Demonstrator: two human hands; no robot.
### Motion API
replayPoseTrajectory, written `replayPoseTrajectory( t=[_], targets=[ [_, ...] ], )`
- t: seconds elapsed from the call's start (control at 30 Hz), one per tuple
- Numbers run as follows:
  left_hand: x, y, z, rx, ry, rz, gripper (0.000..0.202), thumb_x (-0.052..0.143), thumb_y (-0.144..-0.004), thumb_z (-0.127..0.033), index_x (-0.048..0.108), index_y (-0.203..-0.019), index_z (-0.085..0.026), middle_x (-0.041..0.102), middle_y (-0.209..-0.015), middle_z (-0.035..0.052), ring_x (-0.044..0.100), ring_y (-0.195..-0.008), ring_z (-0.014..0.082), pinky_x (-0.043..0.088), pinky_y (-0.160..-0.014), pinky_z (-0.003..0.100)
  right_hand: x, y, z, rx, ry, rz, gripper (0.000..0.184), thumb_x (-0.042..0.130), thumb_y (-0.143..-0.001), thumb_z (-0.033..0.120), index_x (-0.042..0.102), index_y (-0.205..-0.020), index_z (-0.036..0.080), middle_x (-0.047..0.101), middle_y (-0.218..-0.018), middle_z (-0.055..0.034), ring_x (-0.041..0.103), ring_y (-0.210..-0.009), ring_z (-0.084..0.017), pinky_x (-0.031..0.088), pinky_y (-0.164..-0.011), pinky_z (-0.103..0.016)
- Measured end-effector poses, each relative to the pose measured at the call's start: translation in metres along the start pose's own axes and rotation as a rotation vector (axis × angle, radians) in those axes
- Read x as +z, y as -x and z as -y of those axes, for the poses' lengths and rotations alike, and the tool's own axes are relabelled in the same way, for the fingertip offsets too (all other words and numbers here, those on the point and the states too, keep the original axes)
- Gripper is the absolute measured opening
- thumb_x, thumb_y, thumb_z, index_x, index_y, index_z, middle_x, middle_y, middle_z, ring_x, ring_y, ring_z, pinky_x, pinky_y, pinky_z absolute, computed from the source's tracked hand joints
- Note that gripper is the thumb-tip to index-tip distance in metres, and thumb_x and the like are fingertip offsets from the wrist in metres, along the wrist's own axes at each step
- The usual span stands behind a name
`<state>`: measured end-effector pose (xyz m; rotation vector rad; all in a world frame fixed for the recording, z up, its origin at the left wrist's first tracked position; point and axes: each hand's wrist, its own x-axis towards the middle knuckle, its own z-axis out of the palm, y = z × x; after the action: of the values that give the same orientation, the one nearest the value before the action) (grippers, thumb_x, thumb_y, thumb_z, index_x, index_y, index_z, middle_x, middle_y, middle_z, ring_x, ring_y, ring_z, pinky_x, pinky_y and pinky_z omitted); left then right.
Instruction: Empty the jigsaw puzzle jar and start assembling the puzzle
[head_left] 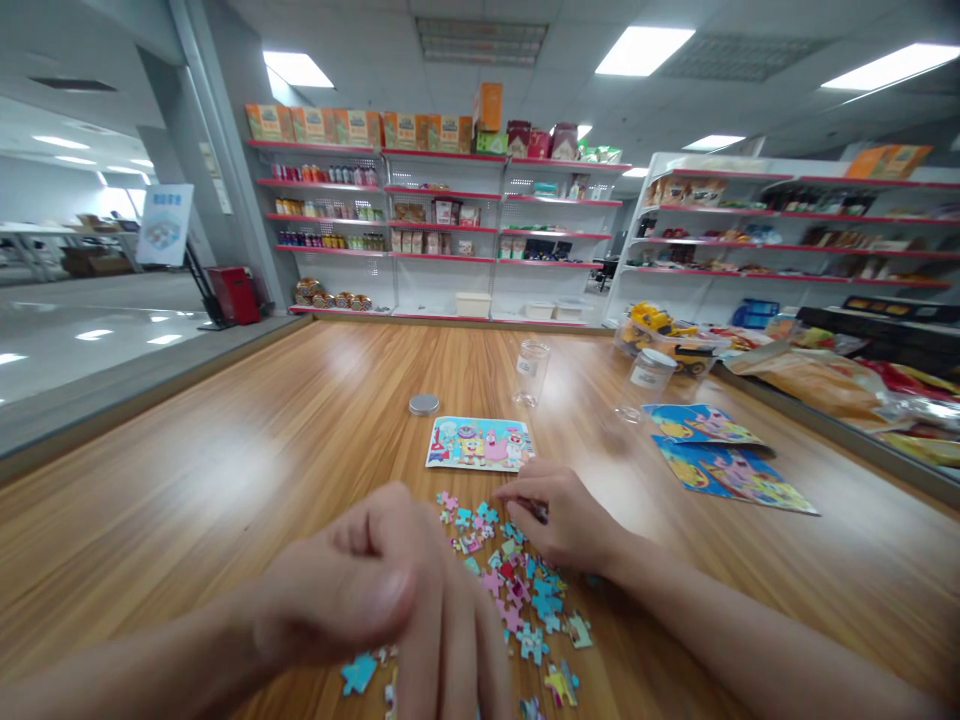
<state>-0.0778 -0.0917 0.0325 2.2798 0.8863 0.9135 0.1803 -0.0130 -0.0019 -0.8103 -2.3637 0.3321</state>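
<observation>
Many small jigsaw puzzle pieces (547, 595), mostly blue and pink, lie loose on the wooden table in front of me. My left hand (420, 600) is close to the camera above the nearer pieces, its fingers stretched downward. It covers part of the pile, and the lower frame edge cuts off its fingertips. At the pile's far right side, my right hand (559, 515) rests with bent fingers drawn together, the tips by the pieces. Whatever they may pinch is too small to make out. A cartoon picture card (480, 443) lies flat just beyond the pieces.
A silver lid (424, 404) and a clear open jar (531, 373) stand beyond the card. To the right are a lidded jar (646, 383), a folded blue cartoon sheet (731, 465) and a tub of toy trucks (667, 338). Stocked shelves (442, 190) line the back.
</observation>
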Motion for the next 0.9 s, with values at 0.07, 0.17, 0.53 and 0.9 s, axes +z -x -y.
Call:
replayPoseTrajectory(
  t=[0.07, 0.17, 0.53, 0.9],
  targets=[
    [0.0, -0.013, 0.01, 0.023, 0.256, -0.008, 0.056, 0.034, -0.104, -0.049, 0.072, -0.077, -0.018, 0.071, -0.079, 0.0098, 0.068, -0.081, 0.0231, 0.056, -0.074, 0.038, 0.0, 0.0, 0.002, -0.012, -0.02, 0.04, 0.028, 0.056, -0.083, 0.013, 0.078, -0.098, 0.02, 0.071, -0.078, -0.0062, 0.061, -0.072, -0.017, 0.047, -0.068, -0.029],
    [0.005, -0.027, 0.037, -0.017, 0.132, -0.168, 0.032, 0.051, -0.099, -0.036, 0.073, -0.09, -0.014, 0.069, -0.092, 0.0098, 0.065, -0.085, 0.019, 0.054, -0.079, 0.033, -0.001, 0.0, 0.005, -0.037, -0.044, 0.106, 0.03, 0.055, -0.082, 0.011, 0.077, -0.101, 0.018, 0.071, -0.078, -0.0053, 0.061, -0.069, -0.015, 0.046, -0.067, -0.027],
    [0.02, -0.02, 0.046, 0.096, -0.22, 0.068, 0.025, 0.053, -0.095, -0.018, 0.072, -0.112, -0.018, 0.06, -0.103, 0.0102, 0.059, -0.098, 0.0202, 0.052, -0.086, 0.033, -0.001, 0.002, 0.015, -0.016, -0.029, 0.139, 0.026, 0.055, -0.08, 0.01, 0.077, -0.09, 0.018, 0.067, -0.065, -0.0014, 0.053, -0.055, -0.01, 0.035, -0.054, -0.022],
    [0.02, -0.02, 0.047, 0.107, -0.202, 0.069, 0.022, 0.051, -0.096, -0.016, 0.071, -0.105, -0.016, 0.06, -0.09, 0.0066, 0.059, -0.082, 0.0158, 0.047, -0.072, 0.026, 0.009, 0.005, 0.018, 0.198, -0.258, 0.127, 0.016, 0.056, -0.075, 0.01, 0.072, -0.074, 0.012, 0.053, -0.049, 0.0024, 0.041, -0.042, -0.006, 0.027, -0.042, -0.018]
  ],
)
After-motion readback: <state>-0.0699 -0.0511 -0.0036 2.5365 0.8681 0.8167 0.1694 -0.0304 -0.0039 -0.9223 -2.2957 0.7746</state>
